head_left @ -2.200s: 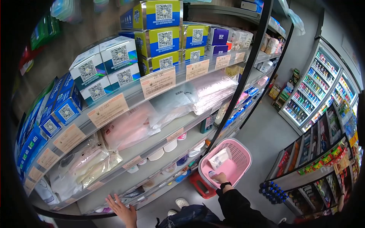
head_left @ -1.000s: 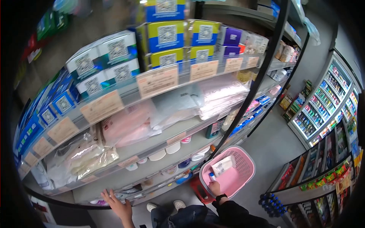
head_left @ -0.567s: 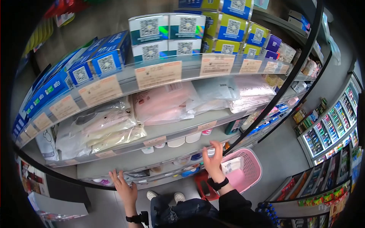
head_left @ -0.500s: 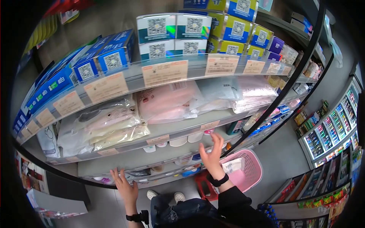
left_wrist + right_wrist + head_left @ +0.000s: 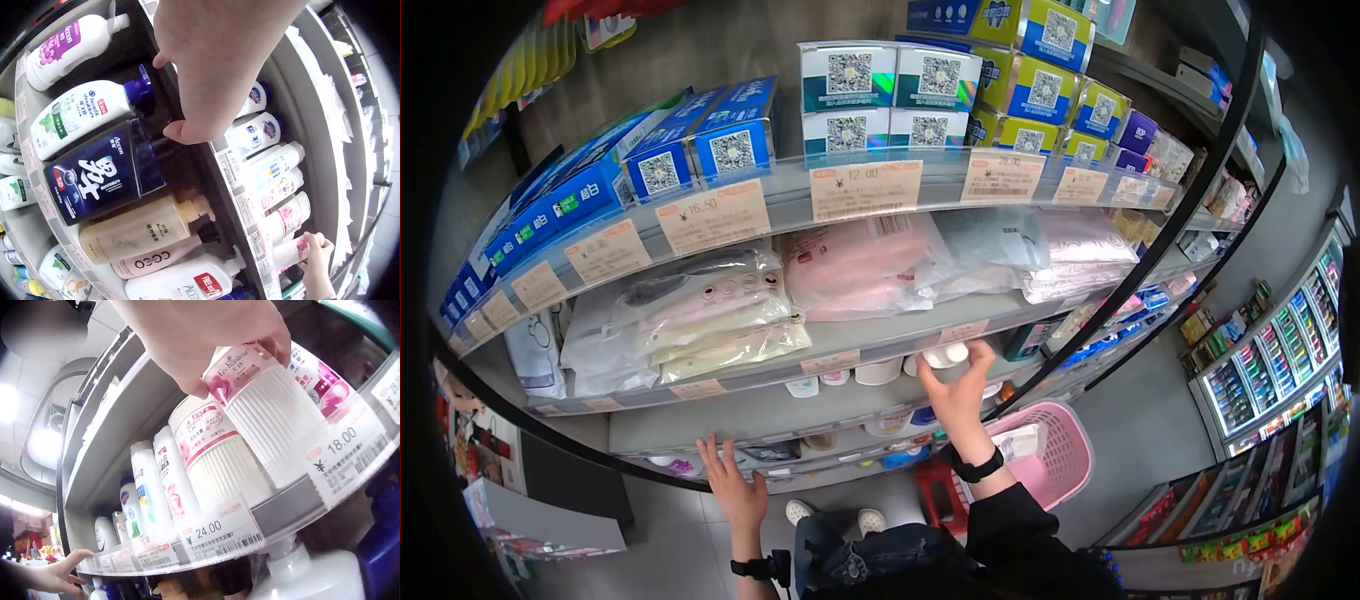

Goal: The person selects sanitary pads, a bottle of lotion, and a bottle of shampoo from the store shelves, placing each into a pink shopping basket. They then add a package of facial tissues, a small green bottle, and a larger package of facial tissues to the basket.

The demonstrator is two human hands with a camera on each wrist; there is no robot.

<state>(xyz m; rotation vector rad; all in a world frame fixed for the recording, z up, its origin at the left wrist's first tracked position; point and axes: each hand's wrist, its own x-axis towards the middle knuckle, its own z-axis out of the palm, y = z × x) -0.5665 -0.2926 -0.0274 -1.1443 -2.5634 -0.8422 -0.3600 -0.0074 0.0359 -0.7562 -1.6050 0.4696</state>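
Along this side of the shop runs a long grey shelf (image 5: 640, 428). The left hand (image 5: 738, 495) rests at its front edge near the left end, fingers spread, holding nothing. Near the right end, the right hand (image 5: 960, 400) is partly closed, thumb and fingers round the top of a white bottle (image 5: 269, 431) with a pink label. The bottle is close to the front edge; I can't tell if its bottom touches the shelf. To hold it well, keep it straight, squeeze just enough, and go slow so it doesn't bump the matching bottle (image 5: 212, 456) beside it

I count one pink basket (image 5: 1072, 462) below the right end, one white pack (image 5: 1021, 442) in it, four white-and-green boxes (image 5: 850, 75) higher up, and two of those ribbed, pink-label bottles
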